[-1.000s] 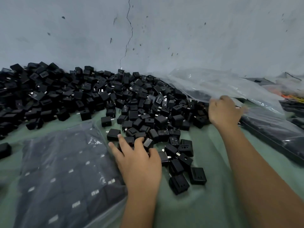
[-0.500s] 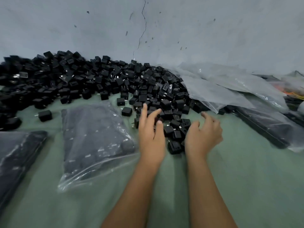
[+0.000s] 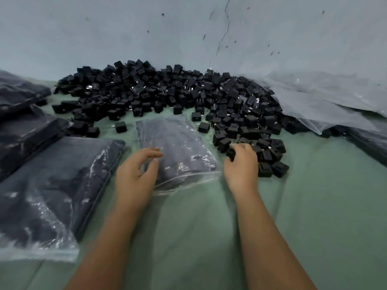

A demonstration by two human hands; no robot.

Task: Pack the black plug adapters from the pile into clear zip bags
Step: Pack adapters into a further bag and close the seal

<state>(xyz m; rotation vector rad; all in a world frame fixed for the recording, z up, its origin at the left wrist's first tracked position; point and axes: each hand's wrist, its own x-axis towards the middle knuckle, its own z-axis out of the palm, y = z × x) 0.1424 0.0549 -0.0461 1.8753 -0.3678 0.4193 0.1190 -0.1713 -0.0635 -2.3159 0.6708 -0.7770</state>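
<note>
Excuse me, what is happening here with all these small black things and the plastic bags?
A person is packing black plug adapters from a big pile along the wall into clear zip bags. The right hand grips an adapter at the pile's near edge. The left hand rests, fingers loosely curled, on a partly filled bag between the hands. Filled bags lie to the left, and loose clear plastic covers the pile's right end.

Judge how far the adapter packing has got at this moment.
Done: several filled zip bags lie at left. In hand: the right hand grips an adapter beside a part-filled bag, which the left hand touches. Left: the large pile remains unpacked.
</note>
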